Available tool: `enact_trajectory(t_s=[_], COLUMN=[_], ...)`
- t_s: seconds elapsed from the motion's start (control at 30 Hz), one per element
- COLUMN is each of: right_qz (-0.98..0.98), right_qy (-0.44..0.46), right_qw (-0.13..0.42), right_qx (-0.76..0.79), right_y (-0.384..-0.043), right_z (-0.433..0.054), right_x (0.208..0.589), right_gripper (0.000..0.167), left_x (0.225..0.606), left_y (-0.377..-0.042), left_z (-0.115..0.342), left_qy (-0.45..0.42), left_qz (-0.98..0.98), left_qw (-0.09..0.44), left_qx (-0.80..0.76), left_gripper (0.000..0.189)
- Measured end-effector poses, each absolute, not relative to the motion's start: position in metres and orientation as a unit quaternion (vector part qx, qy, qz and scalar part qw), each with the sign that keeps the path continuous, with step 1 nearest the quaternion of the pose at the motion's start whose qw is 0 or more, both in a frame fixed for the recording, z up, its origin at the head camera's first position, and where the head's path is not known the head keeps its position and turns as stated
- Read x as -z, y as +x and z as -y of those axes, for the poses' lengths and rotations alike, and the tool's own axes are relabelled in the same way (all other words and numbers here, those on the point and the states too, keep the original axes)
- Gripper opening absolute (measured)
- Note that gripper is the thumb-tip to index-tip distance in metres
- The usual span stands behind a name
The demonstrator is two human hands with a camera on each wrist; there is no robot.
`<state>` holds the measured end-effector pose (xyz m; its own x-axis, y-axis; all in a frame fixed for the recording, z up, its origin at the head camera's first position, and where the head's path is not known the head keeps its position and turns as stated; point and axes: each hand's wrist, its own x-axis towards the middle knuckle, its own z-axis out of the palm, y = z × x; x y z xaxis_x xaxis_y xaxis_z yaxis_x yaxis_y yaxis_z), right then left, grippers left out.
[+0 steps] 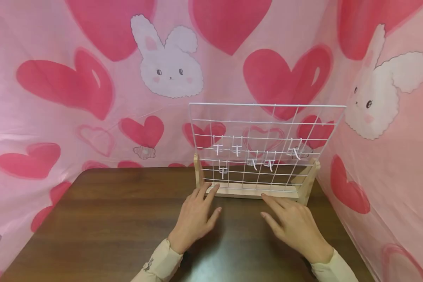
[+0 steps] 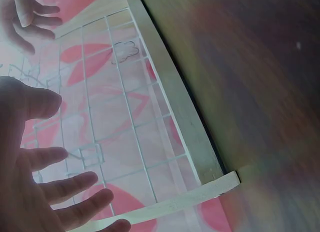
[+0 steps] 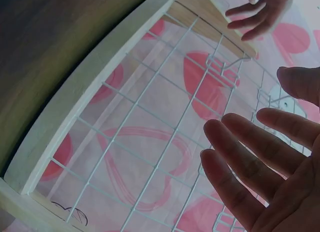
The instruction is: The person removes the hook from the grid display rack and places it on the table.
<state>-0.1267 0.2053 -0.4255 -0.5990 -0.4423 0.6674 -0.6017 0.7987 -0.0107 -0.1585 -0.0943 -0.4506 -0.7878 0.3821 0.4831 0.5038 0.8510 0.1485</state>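
A white wire grid rack (image 1: pixel 268 105) leans back in a wooden stand with a flat base board (image 1: pixel 253 192). Several small white hooks (image 1: pixel 237 149) hang on its middle wires. My left hand (image 1: pixel 195 215) is in front of the stand's left part, fingers spread and fingertips overlapping the base board in the head view. On the other side, my right hand (image 1: pixel 296 223) extends its fingers toward the board's front edge. Both wrist views show loosely straight fingers with nothing held: the left hand (image 2: pixel 45 187) and the right hand (image 3: pixel 270 177), each before the wire grid.
The stand's wooden side pieces (image 1: pixel 308 182) rise at both ends of the base. Under it is a dark brown wooden table (image 1: pixel 120 219). Pink cloth with hearts and rabbits (image 1: pixel 218 82) hangs behind and along the sides of the table.
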Motion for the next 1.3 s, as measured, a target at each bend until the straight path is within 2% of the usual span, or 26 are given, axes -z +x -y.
enact_trajectory(t_s=[0.57, 0.87, 1.17, 1.3], right_qz=[0.864, 0.874, 0.868, 0.864], right_qy=[0.293, 0.269, 0.268, 0.27], right_qw=[0.389, 0.378, 0.392, 0.402], right_qx=[-0.13, -0.144, -0.144, -0.14], right_y=[-0.128, -0.131, -0.135, -0.136], right_z=[-0.213, -0.22, -0.222, -0.224], right_x=[0.417, 0.411, 0.403, 0.399], right_gripper=[0.056, 0.059, 0.057, 0.056], left_x=[0.455, 0.451, 0.448, 0.448], left_y=[-0.157, -0.167, -0.171, -0.171], left_z=[0.091, 0.097, 0.103, 0.105], left_qy=[-0.222, -0.222, -0.209, -0.206], left_qz=[0.934, 0.924, 0.92, 0.916], left_qw=[0.223, 0.239, 0.259, 0.275], left_qx=[0.168, 0.2, 0.208, 0.209], left_gripper=[0.072, 0.069, 0.085, 0.087])
